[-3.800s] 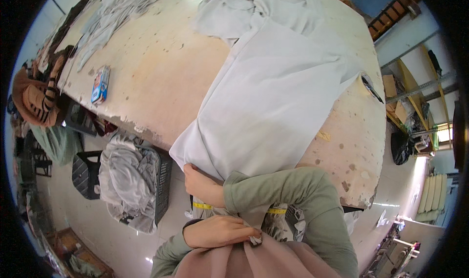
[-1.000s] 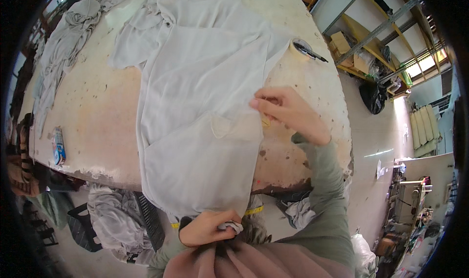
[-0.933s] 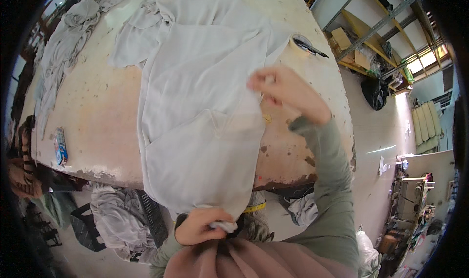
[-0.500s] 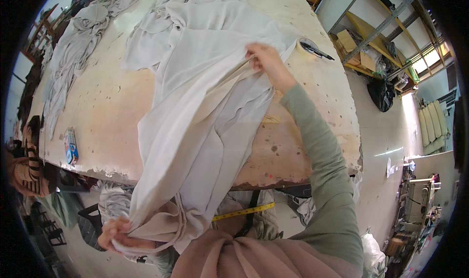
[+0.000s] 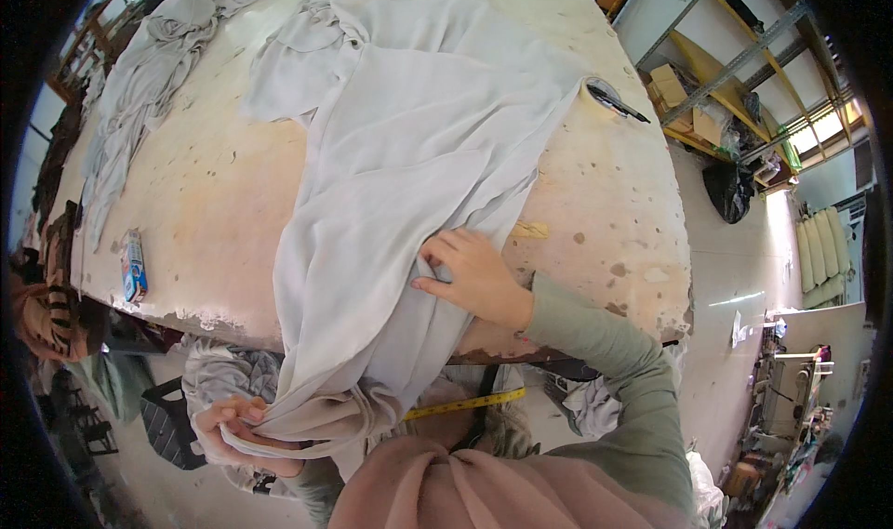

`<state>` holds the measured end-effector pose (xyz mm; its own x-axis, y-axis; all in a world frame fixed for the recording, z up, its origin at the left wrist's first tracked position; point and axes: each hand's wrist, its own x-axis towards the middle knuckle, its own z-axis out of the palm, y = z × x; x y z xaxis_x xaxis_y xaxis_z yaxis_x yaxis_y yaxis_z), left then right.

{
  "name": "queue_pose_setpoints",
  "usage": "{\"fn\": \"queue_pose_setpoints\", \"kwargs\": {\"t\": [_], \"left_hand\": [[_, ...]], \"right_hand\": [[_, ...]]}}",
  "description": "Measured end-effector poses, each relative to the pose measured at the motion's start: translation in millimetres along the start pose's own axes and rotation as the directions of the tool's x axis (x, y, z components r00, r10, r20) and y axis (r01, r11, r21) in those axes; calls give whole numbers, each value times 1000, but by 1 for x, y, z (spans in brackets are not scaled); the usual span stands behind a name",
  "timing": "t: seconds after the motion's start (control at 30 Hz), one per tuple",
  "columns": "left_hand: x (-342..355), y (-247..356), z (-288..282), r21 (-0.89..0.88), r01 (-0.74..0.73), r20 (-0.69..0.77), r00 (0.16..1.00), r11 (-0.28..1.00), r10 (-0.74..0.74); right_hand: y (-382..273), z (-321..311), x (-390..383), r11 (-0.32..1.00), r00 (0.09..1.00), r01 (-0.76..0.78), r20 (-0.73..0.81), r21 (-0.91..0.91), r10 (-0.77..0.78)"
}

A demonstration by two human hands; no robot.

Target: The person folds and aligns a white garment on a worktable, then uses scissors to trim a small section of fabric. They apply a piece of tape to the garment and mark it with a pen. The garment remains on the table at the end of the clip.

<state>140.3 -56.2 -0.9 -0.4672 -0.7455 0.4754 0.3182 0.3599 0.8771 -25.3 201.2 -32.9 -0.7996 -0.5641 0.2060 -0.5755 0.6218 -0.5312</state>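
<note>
A pale grey-white garment (image 5: 419,101), with a button near its far end, lies spread across the worktable (image 5: 219,213). Its near end hangs over the table's front edge in loose folds toward my body. At the lower left, my left hand (image 5: 237,427) is closed around the hem of this hanging part. On the cloth just inside the table edge, my right hand (image 5: 474,273) has its fingers and thumb curled over the garment's folded edge, gripping it. Cloth hides part of its fingertips.
A tape roll with black pens (image 5: 614,99) sits at the table's right. A small blue box (image 5: 133,267) stands near the left edge, below more crumpled grey cloth (image 5: 153,73). A yellow measuring tape (image 5: 465,404) hangs by my lap. Metal shelving (image 5: 735,64) stands at the right.
My right hand has come down from the far right of the garment toward me, and the raised cloth now lies flatter. My left hand stays on the hem, slightly higher.
</note>
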Motion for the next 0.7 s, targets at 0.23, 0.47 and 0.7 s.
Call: {"fn": "queue_pose_setpoints", "kwargs": {"t": [0.23, 0.47, 0.7], "left_hand": [[13, -3, -6, 159, -63, -85, 993, 985, 77], [19, -8, -13, 315, -135, -98, 980, 940, 174], [37, -18, -28, 323, -136, -34, 987, 937, 155]], "right_hand": [[16, -31, -32, -14, 833, -169, 150, 986, 533], [43, -111, -65, -19, 558, 48, -11, 999, 830], [67, -139, -53, 619, 466, 234, -645, 750, 605]]}}
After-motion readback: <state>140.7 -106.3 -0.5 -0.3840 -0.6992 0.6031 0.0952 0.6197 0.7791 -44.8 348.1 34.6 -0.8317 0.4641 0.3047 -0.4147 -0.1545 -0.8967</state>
